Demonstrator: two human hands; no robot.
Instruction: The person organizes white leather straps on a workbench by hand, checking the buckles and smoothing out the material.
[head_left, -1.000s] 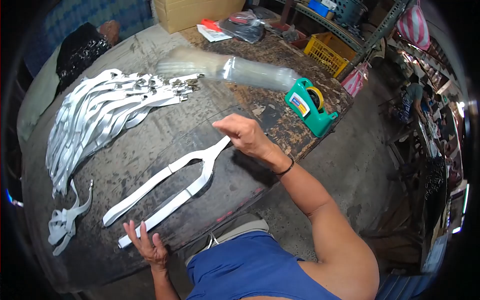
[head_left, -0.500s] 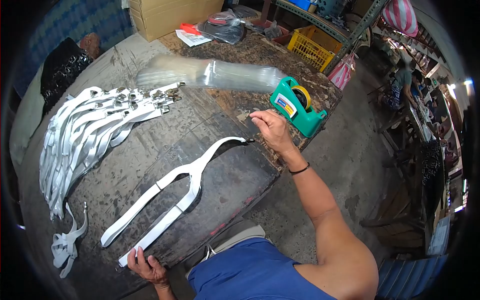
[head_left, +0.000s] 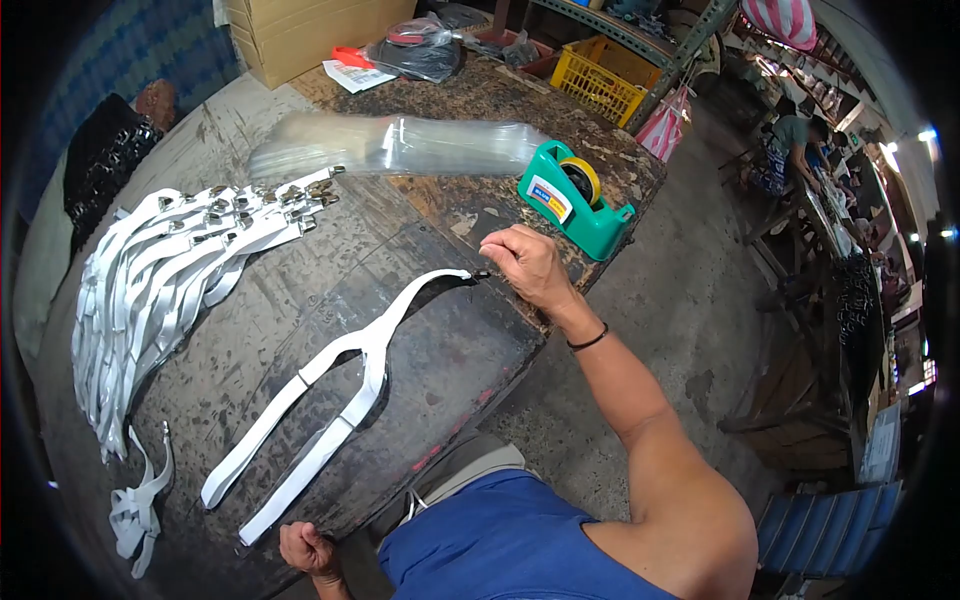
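White Y-shaped suspenders (head_left: 372, 340) lie spread on the dark tabletop, two straps towards me and a single strap curving away to a dark clip (head_left: 483, 274). Just beyond that clip is my right hand (head_left: 530, 265), its fingers curled closed. Whatever they may hold is hidden. My left hand (head_left: 308, 548) is loosely closed at the table's near edge, beside the lower strap end and apart from it. Nothing shows in its fingers. A pile of white suspenders (head_left: 150, 290) with metal clips lies to the left, with a small tangled white strap (head_left: 135, 515) below it.
A green tape dispenser (head_left: 590, 225) stands at the right table edge, near my right hand. Clear plastic bags (head_left: 430, 145) lie behind. Farther back are a cardboard box (head_left: 310, 35), a yellow crate (head_left: 595, 85) and a metal shelf. A person (head_left: 795, 150) sits at the far right.
My left hand has come off the strap end, moved slightly towards me and curled its fingers. My right hand keeps its closed shape by the clip. The whole view has shifted slightly.
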